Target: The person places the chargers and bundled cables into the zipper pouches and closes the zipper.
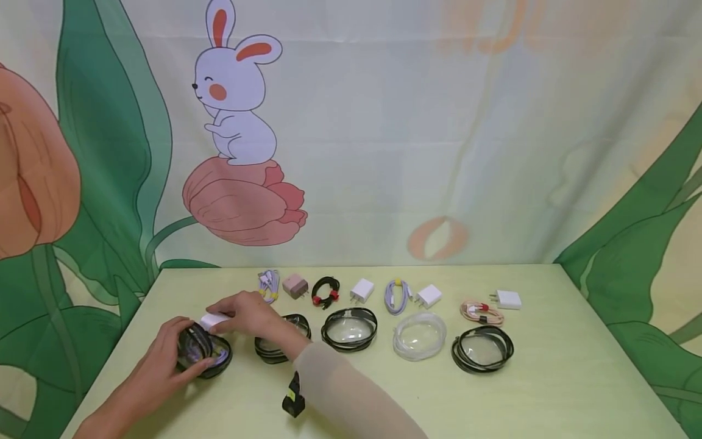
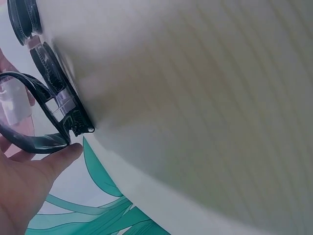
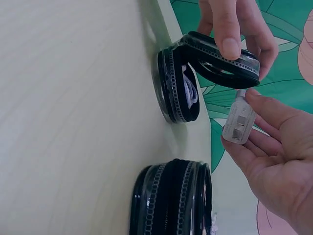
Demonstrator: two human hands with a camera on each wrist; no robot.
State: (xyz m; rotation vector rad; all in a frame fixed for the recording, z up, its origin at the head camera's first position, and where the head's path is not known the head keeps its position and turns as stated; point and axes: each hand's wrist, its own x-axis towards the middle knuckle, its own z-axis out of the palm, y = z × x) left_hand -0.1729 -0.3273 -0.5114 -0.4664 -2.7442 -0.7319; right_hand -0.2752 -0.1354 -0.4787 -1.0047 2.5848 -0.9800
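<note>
At the table's left end, my left hand (image 1: 150,369) grips the raised lid of a round clear zip case with black trim (image 1: 223,367). In the right wrist view the lid (image 3: 220,51) is tilted up from the base, and a coiled pale cable (image 3: 190,93) lies inside. My right hand (image 1: 249,314) pinches a white charger plug (image 1: 211,320) just beside the lid. Two ports show on the charger (image 3: 239,122) in the right wrist view. In the left wrist view my left hand (image 2: 29,183) has its thumb against the case's trim.
More round cases line the table: two black-trimmed ones (image 1: 274,356) (image 1: 351,312), a white-trimmed one (image 1: 419,353) and another black one (image 1: 482,367). Behind lie coiled cables (image 1: 396,299), a pink charger (image 1: 295,285) and white chargers (image 1: 429,296). A printed curtain (image 1: 356,152) hangs behind.
</note>
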